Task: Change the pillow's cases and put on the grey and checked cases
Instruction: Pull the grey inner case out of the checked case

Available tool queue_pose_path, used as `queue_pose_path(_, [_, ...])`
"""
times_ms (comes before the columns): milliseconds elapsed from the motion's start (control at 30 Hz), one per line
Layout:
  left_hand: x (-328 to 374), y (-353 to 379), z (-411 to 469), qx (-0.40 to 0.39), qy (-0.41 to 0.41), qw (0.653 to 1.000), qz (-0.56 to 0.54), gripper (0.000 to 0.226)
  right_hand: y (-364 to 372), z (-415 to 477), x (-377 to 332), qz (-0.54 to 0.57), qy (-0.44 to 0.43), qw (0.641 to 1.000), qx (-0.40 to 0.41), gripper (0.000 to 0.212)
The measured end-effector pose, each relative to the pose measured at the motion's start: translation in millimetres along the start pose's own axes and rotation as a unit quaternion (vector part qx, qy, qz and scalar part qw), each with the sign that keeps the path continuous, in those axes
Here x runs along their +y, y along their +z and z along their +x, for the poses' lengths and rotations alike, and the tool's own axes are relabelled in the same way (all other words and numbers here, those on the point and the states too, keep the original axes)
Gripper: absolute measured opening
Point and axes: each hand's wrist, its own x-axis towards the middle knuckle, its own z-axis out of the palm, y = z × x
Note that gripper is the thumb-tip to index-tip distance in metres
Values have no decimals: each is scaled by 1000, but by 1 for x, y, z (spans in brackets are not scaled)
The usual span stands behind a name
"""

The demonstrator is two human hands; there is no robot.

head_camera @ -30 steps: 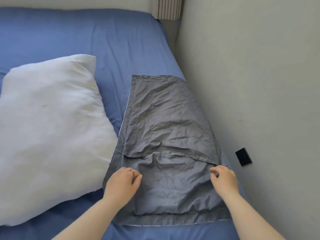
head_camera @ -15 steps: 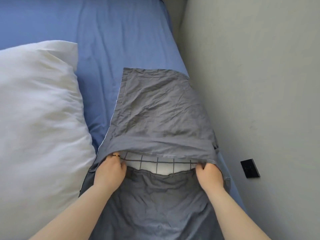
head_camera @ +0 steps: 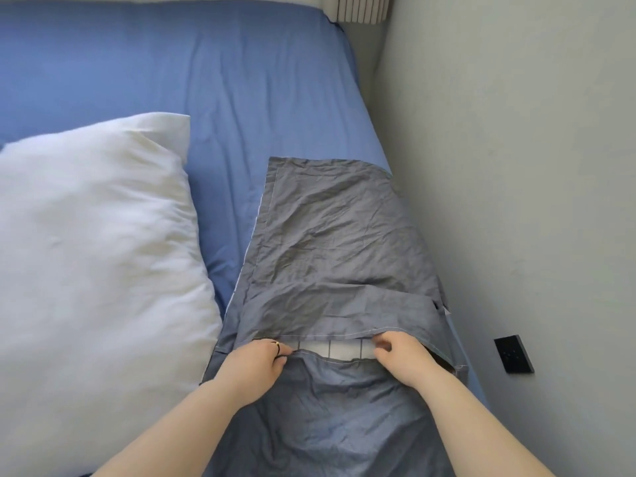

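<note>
A grey pillowcase (head_camera: 337,235) lies flat and creased on the blue bed, along the right wall. Its opening gapes near me and shows the white checked inner side (head_camera: 339,349). My left hand (head_camera: 256,364) pinches the lower hem of the opening at its left end. At the right end my right hand (head_camera: 399,356) has its fingers curled at the opening, under the upper flap. A bare white pillow (head_camera: 93,256) rests on the bed to the left, its edge against the case.
The blue sheet (head_camera: 206,80) covers the bed beyond the pillow and case. A grey wall (head_camera: 516,166) runs close along the right side, with a small black socket (head_camera: 513,353) low on it. A striped object (head_camera: 358,8) stands at the far corner.
Both hands went from resting on the closed grey case to gripping its opening and parting it, so the checked inside now shows. The right hand has shifted left along the opening.
</note>
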Motion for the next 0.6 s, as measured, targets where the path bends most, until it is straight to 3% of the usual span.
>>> queue_pose_path(167, [-13, -31, -40, 145, 18, 989, -9, 29, 6, -13, -22, 34, -17, 999, 36, 25])
queue_pose_path(267, [-32, -62, -67, 267, 30, 963, 17, 14, 6, -17, -43, 88, -12, 994, 57, 23])
queue_pose_path(333, [-57, -76, -84, 333, -13, 943, -9, 13, 6, -19, -56, 106, -12, 993, 55, 23])
queue_pose_path(467, [-119, -95, -109, 337, -208, 916, -62, 37, 11, -20, -87, 125, -25, 990, 57, 25])
queue_pose_path(600, [-177, -102, -122, 275, -275, 920, -39, 58, 31, -24, -140, 166, -60, 983, 48, 25])
